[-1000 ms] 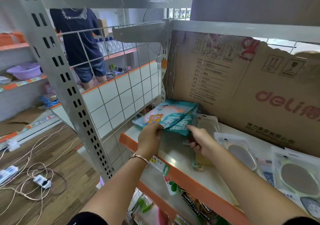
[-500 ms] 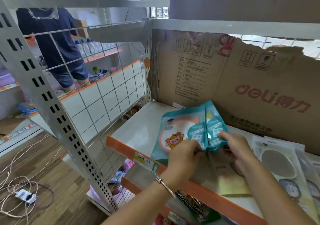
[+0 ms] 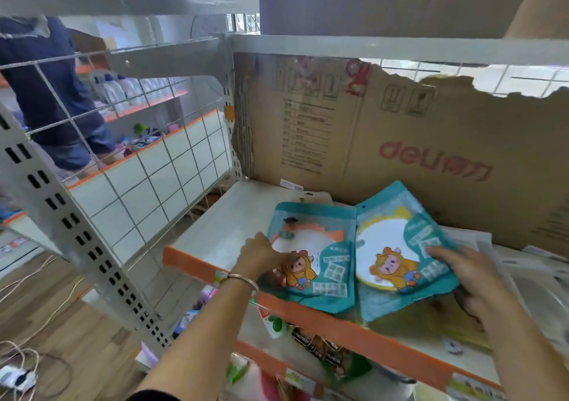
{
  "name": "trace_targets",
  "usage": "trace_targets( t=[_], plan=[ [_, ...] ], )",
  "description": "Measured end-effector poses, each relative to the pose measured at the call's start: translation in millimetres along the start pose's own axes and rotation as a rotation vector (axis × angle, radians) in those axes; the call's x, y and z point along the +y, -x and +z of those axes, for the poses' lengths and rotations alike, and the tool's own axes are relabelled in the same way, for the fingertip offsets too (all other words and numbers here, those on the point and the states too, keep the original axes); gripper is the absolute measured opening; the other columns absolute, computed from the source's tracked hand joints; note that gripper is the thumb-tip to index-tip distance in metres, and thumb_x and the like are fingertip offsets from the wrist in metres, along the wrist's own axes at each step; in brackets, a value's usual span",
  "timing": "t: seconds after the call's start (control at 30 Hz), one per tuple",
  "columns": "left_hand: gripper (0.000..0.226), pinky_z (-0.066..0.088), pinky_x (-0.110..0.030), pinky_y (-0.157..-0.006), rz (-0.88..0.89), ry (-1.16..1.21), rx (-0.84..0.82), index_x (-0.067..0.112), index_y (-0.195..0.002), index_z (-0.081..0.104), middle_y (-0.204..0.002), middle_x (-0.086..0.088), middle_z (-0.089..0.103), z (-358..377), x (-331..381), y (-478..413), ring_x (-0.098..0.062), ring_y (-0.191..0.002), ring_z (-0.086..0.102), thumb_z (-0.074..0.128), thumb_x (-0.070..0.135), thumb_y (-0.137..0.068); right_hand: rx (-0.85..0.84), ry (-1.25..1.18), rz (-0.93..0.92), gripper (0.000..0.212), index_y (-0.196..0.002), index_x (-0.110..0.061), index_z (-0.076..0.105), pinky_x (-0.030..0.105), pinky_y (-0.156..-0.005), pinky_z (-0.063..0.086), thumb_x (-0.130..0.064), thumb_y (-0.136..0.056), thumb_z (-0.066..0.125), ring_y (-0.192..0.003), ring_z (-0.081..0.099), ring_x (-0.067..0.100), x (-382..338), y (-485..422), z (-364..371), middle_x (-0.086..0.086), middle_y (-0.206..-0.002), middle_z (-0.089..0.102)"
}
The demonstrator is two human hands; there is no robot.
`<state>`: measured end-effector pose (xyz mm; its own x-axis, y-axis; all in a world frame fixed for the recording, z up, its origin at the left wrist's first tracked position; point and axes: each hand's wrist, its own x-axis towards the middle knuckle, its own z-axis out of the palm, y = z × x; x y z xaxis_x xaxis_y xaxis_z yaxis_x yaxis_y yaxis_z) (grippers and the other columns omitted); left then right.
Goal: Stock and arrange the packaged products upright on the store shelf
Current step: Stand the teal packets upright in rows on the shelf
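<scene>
In front of the torn brown cardboard panel point(image 3: 400, 129) that backs the shelf, the left hand point(image 3: 261, 254) pinches the left edge of a flat teal plastic pouch printed with a cartoon pig, the left pouch point(image 3: 320, 265). The right hand point(image 3: 465, 268) lays straight fingers on the right edge of a matching teal pouch, the right pouch point(image 3: 397, 255). Its thumb is hidden, so a grip cannot be confirmed.

Probable faults:
- Slip-off. Both pouches reach over the orange-trimmed front lip of the white metal shelf point(image 3: 323, 317), on the side away from the panel. Releasing them here would likely let them slide off.
- Slump. The soft film may fold when stood, unless it is leaned against the panel.
- Disturbance. Clear plastic packets point(image 3: 523, 265) lie flat just beside the right pouch, in front of the panel. A sweep of the right hand may shift them.

Position: the pouches lie side by side between the hands with their inner edges meeting. Their faces tilt up and back toward the panel, and neither is upright.
</scene>
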<state>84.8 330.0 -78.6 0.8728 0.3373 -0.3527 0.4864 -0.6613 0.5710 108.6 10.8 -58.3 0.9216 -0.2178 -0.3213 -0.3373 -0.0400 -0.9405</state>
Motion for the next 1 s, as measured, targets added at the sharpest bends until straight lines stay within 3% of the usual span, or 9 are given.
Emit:
trace_targets(
  t=[0.13,0.23,0.33,0.5,0.57,0.67,0.73,0.87,1.0],
  plan=[
    [0.036,0.051,-0.024,-0.063,-0.028,0.292,-0.115,0.012,-0.092,0.057,-0.089,-0.005,0.065,-4,-3,2,-0.015,-0.076,0.06,0.074,0.039,-0.076,0.238,0.158,-0.319,0.019,-0.091,-0.005,0.063,0.019,-0.043,0.046,-0.018,-0.08,0.07,-0.051,0.06,0.013,-27,24,-23,0.01,-0.072,0.067],
    [0.032,0.055,-0.026,-0.067,-0.028,0.323,-0.146,0.009,-0.092,0.063,-0.09,-0.008,0.07,-8,-9,6,-0.02,-0.078,0.067,0.069,0.038,-0.081,0.447,0.582,-0.647,0.025,-0.085,-0.009,0.058,0.03,-0.058,0.04,-0.029,-0.075,0.07,-0.07,0.049,0.025,-42,51,-23,0.009,-0.083,0.054],
    [0.027,0.053,-0.021,-0.057,-0.024,0.44,-0.203,0.012,-0.097,0.065,-0.085,-0.003,0.071,-11,-12,12,-0.016,-0.073,0.069,0.067,0.035,-0.083,0.402,0.69,-0.752,0.016,-0.09,-0.011,0.062,0.034,-0.06,0.041,-0.021,-0.08,0.068,-0.072,0.051,0.024,-38,65,-9,0.004,-0.085,0.054],
    [0.022,0.053,-0.017,-0.054,0.006,0.432,-0.29,0.013,-0.09,0.067,-0.083,-0.002,0.071,-13,-11,15,-0.014,-0.07,0.067,0.068,0.034,-0.083,0.249,0.236,-0.411,0.017,-0.092,-0.009,0.062,0.031,-0.058,0.044,-0.024,-0.086,0.065,-0.076,0.06,0.032,-23,65,-5,0.016,-0.089,0.064],
    [0.026,0.054,-0.016,-0.055,0.011,0.422,-0.331,0.009,-0.091,0.066,-0.084,-0.005,0.07,-16,-9,14,-0.016,-0.069,0.065,0.067,0.034,-0.083,0.175,0.305,-0.247,0.023,-0.094,-0.002,0.064,0.034,-0.066,0.042,-0.024,-0.088,0.063,-0.081,0.06,0.033,-13,54,-14,0.022,-0.099,0.065],
    [0.022,0.054,-0.019,-0.055,0.031,0.49,-0.371,0.008,-0.091,0.067,-0.078,-0.005,0.072,-15,-6,17,-0.016,-0.066,0.065,0.068,0.028,-0.083,-0.031,0.438,0.033,0.02,-0.084,0.0,0.067,0.04,-0.076,0.048,-0.02,-0.087,0.063,-0.08,0.064,0.033,11,36,-26,0.02,-0.087,0.07],
    [0.018,0.052,-0.023,-0.058,0.056,0.606,-0.422,0.007,-0.093,0.068,-0.074,-0.003,0.072,-4,-1,21,-0.016,-0.064,0.066,0.069,0.021,-0.082,-0.095,0.436,0.149,0.019,-0.091,0.001,0.067,0.048,-0.089,0.05,-0.017,-0.085,0.065,-0.086,0.066,0.035,25,30,-35,0.018,-0.086,0.072],
    [0.015,0.049,-0.018,-0.05,0.092,0.694,-0.434,0.004,-0.096,0.068,-0.078,-0.006,0.072,26,22,34,-0.011,-0.059,0.067,0.067,0.013,-0.083,-0.059,0.085,0.204,0.017,-0.095,-0.002,0.062,0.053,-0.093,0.048,-0.017,-0.089,0.059,-0.091,0.064,0.036,35,32,-42,0.023,-0.095,0.069],
    [0.016,0.032,-0.017,-0.049,0.2,0.597,-0.397,0.006,-0.091,0.069,-0.069,-0.006,0.056,38,48,42,-0.012,-0.055,0.042,0.068,0.02,-0.083,0.029,-0.038,0.126,0.02,-0.102,-0.004,0.064,0.053,-0.089,0.05,-0.018,-0.088,0.061,-0.091,0.066,0.036,37,43,-67,0.022,-0.1,0.069]
  ],
)
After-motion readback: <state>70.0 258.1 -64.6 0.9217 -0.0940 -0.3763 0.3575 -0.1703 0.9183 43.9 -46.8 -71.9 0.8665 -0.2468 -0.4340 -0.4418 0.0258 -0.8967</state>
